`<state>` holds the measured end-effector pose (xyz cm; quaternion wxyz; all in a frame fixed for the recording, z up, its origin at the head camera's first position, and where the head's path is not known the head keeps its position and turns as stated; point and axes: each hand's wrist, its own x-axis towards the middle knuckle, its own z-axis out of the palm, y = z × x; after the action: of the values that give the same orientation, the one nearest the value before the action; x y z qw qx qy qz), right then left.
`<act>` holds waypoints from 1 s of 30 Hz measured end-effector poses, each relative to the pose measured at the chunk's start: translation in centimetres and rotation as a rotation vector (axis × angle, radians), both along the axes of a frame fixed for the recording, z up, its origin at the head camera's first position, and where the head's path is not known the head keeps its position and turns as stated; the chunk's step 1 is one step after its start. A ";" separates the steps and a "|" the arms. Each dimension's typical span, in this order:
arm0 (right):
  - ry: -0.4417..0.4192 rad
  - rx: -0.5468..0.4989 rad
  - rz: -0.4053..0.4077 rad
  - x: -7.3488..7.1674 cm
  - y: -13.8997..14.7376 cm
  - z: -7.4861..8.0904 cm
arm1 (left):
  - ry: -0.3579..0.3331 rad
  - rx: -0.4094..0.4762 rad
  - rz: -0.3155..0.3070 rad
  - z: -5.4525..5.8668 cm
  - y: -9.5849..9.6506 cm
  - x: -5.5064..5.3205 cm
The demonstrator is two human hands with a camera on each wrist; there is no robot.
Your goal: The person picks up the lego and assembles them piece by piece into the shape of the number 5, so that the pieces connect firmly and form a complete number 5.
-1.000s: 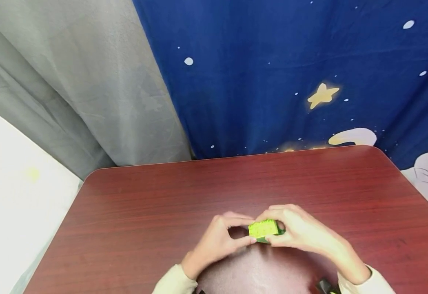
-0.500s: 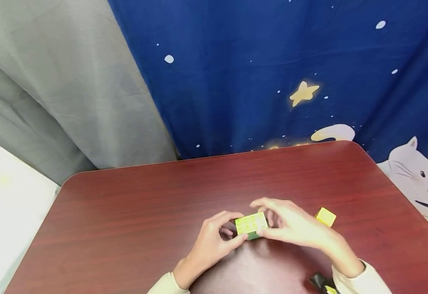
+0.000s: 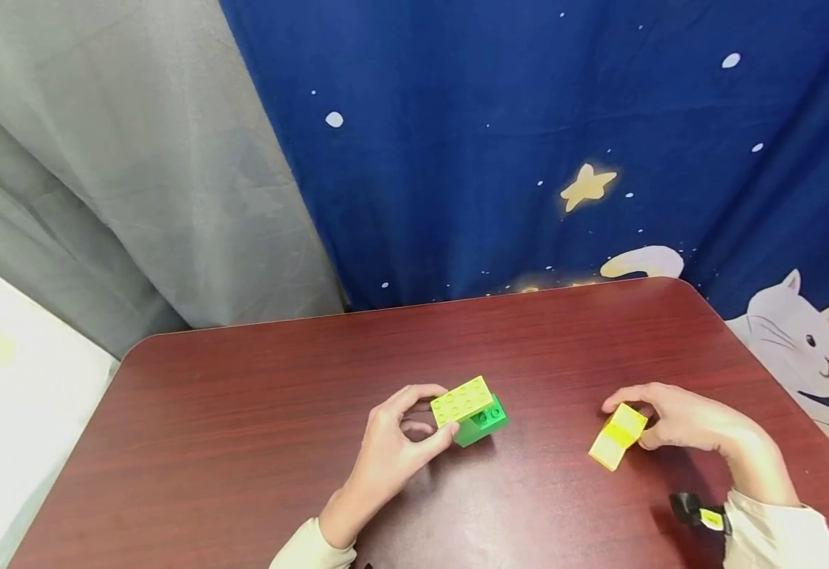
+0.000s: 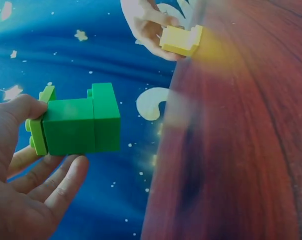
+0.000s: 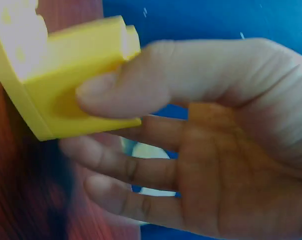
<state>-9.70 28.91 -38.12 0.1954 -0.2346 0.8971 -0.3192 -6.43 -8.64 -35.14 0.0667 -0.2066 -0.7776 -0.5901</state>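
Observation:
My left hand [image 3: 389,450] pinches a stack of toy building bricks between thumb and fingers. On top of it is a studded lime-green brick [image 3: 461,401], thin in profile; under that sit darker green bricks [image 4: 68,126], which stick out to the right with bare studs. To the right, my right hand [image 3: 695,423] pinches a yellow toy brick piece [image 3: 619,436] of stepped shape. In the right wrist view the thumb presses on the side of the yellow piece [image 5: 76,85], and the lower fingers spread away from it.
Both hands work over a dark red wooden table [image 3: 279,379] with rounded far corners. Behind it hang a blue curtain [image 3: 457,158] with stars and a cat, and a grey curtain [image 3: 172,182]. A black strap device [image 3: 687,507] is at the right wrist.
My right hand has let go of the green stack, moved right, and taken hold of the yellow piece. The left hand keeps the stack and has shifted slightly left and tilted it.

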 end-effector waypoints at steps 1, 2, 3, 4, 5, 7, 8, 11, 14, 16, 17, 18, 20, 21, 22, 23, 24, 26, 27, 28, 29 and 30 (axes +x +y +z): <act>-0.013 -0.001 -0.011 -0.1 -0.5 0.0 | 0.001 0.000 0.001 0.1 0.0 0.0; -0.015 -0.010 -0.015 -0.1 -1.1 0.0 | 0.003 0.004 -0.002 0.1 0.1 -0.1; -0.019 -0.022 -0.015 -0.1 -1.8 0.1 | 0.004 0.008 -0.005 0.2 0.2 -0.1; -0.016 -0.032 -0.010 -0.1 -2.5 0.1 | 0.005 0.013 -0.008 0.3 0.3 -0.2; -0.015 -0.037 -0.008 -0.1 -3.4 0.1 | 0.005 0.017 -0.011 0.4 0.4 -0.2; 0.016 -0.042 0.010 0.0 -5.3 0.1 | 0.003 0.024 -0.014 0.5 0.6 -0.3; 0.034 -0.046 0.025 0.0 -6.3 0.0 | 0.004 0.026 -0.017 0.6 0.7 -0.3; 0.072 -0.060 0.064 0.3 -9.1 -0.2 | 0.003 0.021 -0.016 0.7 1.0 -0.3; 0.089 -0.085 0.079 0.5 -11.2 -0.4 | -0.003 0.018 -0.015 0.6 1.1 -0.2; 0.084 -0.105 0.070 0.7 -12.1 -0.6 | -0.004 0.015 -0.019 0.6 1.1 -0.2; 0.083 -0.111 0.064 0.7 -12.4 -0.7 | -0.002 0.011 -0.024 0.5 1.2 -0.1; 0.075 -0.121 0.059 0.8 -12.7 -0.9 | 0.004 0.006 -0.031 0.5 1.3 -0.1; 0.057 -0.135 0.049 0.8 -13.0 -1.1 | 0.015 -0.008 -0.044 0.5 1.4 0.0; 0.052 -0.136 0.045 0.7 -13.1 -1.1 | 0.022 -0.019 -0.048 0.4 1.4 0.1; 0.052 -0.132 0.041 0.7 -13.2 -1.1 | 0.027 -0.028 -0.050 0.4 1.5 0.1; 0.050 -0.133 0.041 0.7 -13.2 -1.1 | 0.032 -0.036 -0.052 0.4 1.5 0.1; 0.050 -0.135 0.041 0.6 -13.2 -1.1 | 0.036 -0.041 -0.053 0.3 1.6 0.2; 0.059 -0.141 0.043 0.5 -13.0 -1.0 | 0.036 -0.045 -0.056 0.2 1.7 0.1; 0.058 -0.150 0.045 0.5 -12.9 -1.0 | 0.037 -0.046 -0.057 0.1 1.7 0.1; 0.056 -0.161 0.049 0.5 -12.8 -0.9 | 0.037 -0.045 -0.059 0.0 1.8 0.1; 0.054 -0.171 0.051 0.5 -12.7 -0.8 | 0.037 -0.044 -0.062 0.0 1.8 0.1; 0.057 -0.178 0.053 0.5 -12.6 -0.8 | 0.037 -0.043 -0.064 -0.1 1.9 0.1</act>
<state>-9.18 16.27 -38.92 0.1567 -0.2837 0.8638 -0.3857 -6.31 -6.75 -35.25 0.0576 -0.2437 -0.7815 -0.5714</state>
